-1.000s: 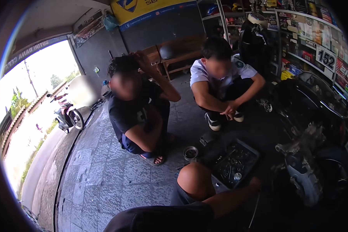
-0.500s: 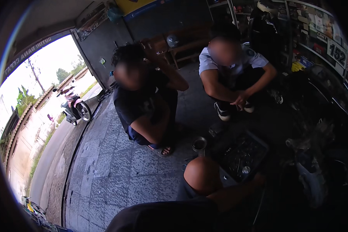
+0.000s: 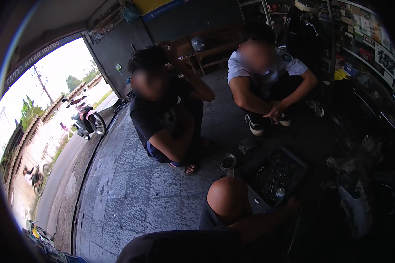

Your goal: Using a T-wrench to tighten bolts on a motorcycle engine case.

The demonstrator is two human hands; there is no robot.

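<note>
My left forearm (image 3: 261,226) reaches rightward past my bent knee (image 3: 227,199). At its end, my left hand (image 3: 294,206) is beside the near right corner of a dark tool tray (image 3: 299,160). The fingers are lost in shadow, so whether they grip anything cannot be made out. A thin pale rod or cable (image 3: 295,232) runs downward just below the hand. Inside the tray lie several dark tools and a shiny round metal piece (image 3: 281,192). My right hand does not show anywhere.
A round open container (image 3: 228,161) stands left of the tray. Partly dismantled motorcycle parts (image 3: 354,197) are at the right. Two people squat across from me, one in a black shirt (image 3: 162,120), one in a white shirt (image 3: 289,65). A parked scooter (image 3: 88,118) stands outside the doorway.
The view has shifted slightly. A rider on a motorcycle has appeared on the road at the far left. My left hand stays by the tray, and both squatting people keep their poses.
</note>
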